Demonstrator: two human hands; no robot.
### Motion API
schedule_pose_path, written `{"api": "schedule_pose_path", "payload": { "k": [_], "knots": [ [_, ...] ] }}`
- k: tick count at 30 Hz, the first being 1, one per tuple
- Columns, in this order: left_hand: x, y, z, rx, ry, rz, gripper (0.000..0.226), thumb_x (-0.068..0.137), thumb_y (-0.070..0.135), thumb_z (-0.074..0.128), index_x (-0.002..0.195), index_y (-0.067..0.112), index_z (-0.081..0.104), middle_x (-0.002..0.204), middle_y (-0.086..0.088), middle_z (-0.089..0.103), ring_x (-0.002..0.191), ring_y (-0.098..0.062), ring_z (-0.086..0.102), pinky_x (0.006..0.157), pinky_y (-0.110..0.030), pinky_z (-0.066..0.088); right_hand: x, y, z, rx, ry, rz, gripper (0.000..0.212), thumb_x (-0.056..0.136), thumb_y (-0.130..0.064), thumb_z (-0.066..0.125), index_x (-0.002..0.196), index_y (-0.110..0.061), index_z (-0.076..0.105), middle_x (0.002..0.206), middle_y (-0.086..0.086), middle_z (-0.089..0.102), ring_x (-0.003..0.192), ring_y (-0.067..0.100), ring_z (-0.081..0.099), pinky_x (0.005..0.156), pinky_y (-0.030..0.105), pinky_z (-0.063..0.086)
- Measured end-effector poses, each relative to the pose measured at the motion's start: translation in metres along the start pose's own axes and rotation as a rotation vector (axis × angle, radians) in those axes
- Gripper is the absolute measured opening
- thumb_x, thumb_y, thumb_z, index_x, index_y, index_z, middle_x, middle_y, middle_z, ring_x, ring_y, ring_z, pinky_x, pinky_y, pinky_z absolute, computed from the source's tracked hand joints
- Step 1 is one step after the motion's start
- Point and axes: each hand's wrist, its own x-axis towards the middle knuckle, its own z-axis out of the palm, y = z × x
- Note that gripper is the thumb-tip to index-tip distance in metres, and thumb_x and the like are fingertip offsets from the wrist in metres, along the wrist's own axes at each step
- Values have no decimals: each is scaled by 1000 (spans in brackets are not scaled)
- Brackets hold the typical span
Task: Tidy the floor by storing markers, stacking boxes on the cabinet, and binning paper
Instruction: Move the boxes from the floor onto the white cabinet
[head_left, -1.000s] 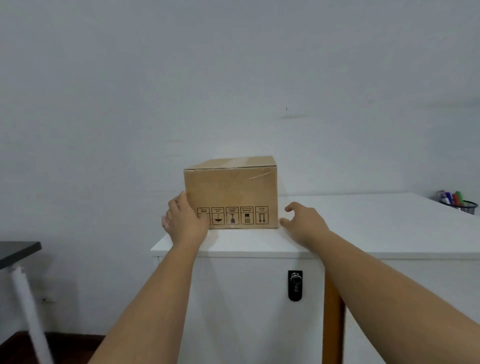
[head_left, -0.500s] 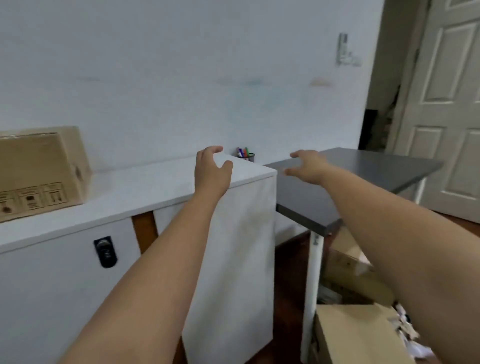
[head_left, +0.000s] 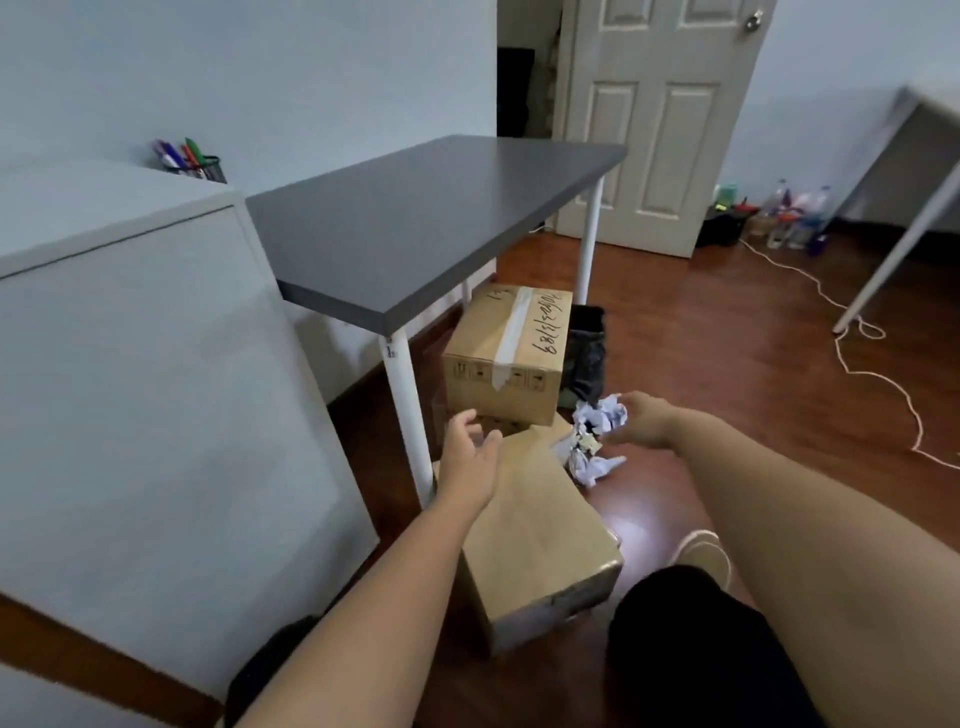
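Item: near cardboard box (head_left: 540, 540), on the floor (head_left: 727, 364) beside the white cabinet (head_left: 156, 364), long axis running away from the viewer toward a second, taped box (head_left: 506, 353) under the grey desk (head_left: 415, 218); crumpled paper (head_left: 597, 436) lies at its far right corner, and markers (head_left: 182, 153) already stand in a cup on the cabinet top. Grips: left hand (head_left: 470, 457) released, fingers spread, hovering over the near box's far left edge; right hand (head_left: 644, 421) released, holding nothing, just right of the paper. The left hand is judged nearer the box, which lies below and between both hands, suiting a two-sided lift.
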Motion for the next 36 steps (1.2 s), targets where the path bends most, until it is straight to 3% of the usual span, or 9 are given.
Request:
{"api": "schedule_pose_path", "payload": {
  "k": [4,8,10,12,14,17,20,25,36],
  "knots": [
    [0,-84,34,98,8,-251,53,100,35,49,148,14,37,146,-8,49,129,-28,50,109,-45,39,7,49,61,92,-90,114,79,80,-27,76,145,-7,37,145,13,43,131,33,44,106,39,39],
    [-9,-151,47,56,106,-545,66,100,48,46,155,18,26,156,-10,37,140,-35,39,113,-47,33,21,77,124,349,-164,212,85,83,-27,75,150,-6,27,152,12,36,136,29,40,105,31,34],
    [-21,-173,56,-49,14,-749,82,97,53,49,159,20,7,163,-7,23,146,-33,29,116,-48,29,31,91,153,478,-262,226,107,65,-42,85,150,-7,29,148,6,41,133,26,45,107,28,37],
    [-31,-184,65,-149,-89,-848,92,92,57,56,159,19,4,164,-3,20,147,-30,26,117,-47,28,57,120,189,546,-312,238,140,25,-65,88,145,-11,39,146,3,48,126,24,53,107,37,43],
    [-38,-186,72,-162,-115,-844,85,91,52,61,157,15,20,158,-4,33,143,-29,33,114,-43,31,76,141,215,610,-317,267,140,19,-65,86,141,-11,43,141,2,51,124,25,53,105,41,45],
    [-46,-185,78,-244,-45,-815,95,72,65,70,149,22,36,148,3,45,134,-26,43,111,-45,33,57,131,209,689,-259,311,111,44,-45,88,138,-4,47,135,8,56,117,27,59,98,38,50],
    [-50,-172,74,-300,80,-700,92,70,68,70,148,33,35,148,6,38,132,-23,44,110,-56,36,34,115,178,720,-174,274,63,63,-31,84,119,-7,66,110,6,68,87,17,64,68,26,48],
    [-48,-115,65,-223,241,-511,56,94,42,60,143,23,43,137,-5,33,109,-19,45,103,-41,43,-5,94,133,971,-190,275,17,83,-17,73,97,-13,64,91,10,65,82,29,61,63,55,54],
    [-98,41,30,-93,135,-243,48,87,27,64,131,29,46,121,0,34,97,-19,51,92,-46,51,-136,73,45,1263,-75,173,6,90,-10,58,93,-7,54,90,16,63,81,36,65,75,66,51]
  ]
}}
